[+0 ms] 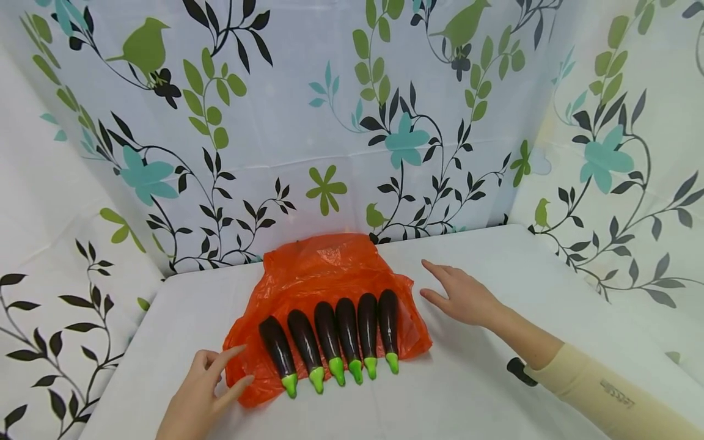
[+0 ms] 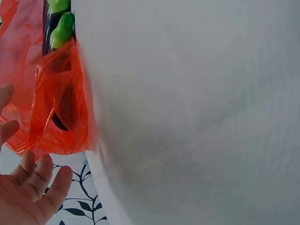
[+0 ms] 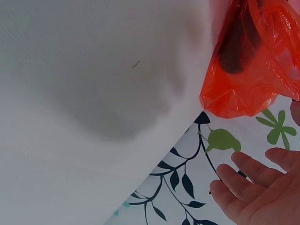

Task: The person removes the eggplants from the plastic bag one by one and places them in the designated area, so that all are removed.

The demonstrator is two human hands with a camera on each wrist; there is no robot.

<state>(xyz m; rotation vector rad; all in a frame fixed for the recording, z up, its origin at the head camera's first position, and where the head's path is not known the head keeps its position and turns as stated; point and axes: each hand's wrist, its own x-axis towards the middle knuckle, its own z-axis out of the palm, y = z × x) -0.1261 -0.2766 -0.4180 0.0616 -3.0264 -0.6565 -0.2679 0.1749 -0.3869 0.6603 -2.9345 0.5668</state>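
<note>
While six eggplants (image 1: 348, 330) are lying in a row, an orange-red bag (image 1: 324, 263) is supporting them.
The bag is reaching the far edge of the table (image 1: 440, 397); left hand (image 1: 200, 388) and right hand (image 1: 464, 296) are flanking it, fingers parted, gripping nothing.

Sleeve lettering (image 1: 617, 392): is blurring, right of the orange bag (image 1: 330, 260)
Left hand (image 1: 199, 388): head view's lower edge is cropping its wrist
</note>
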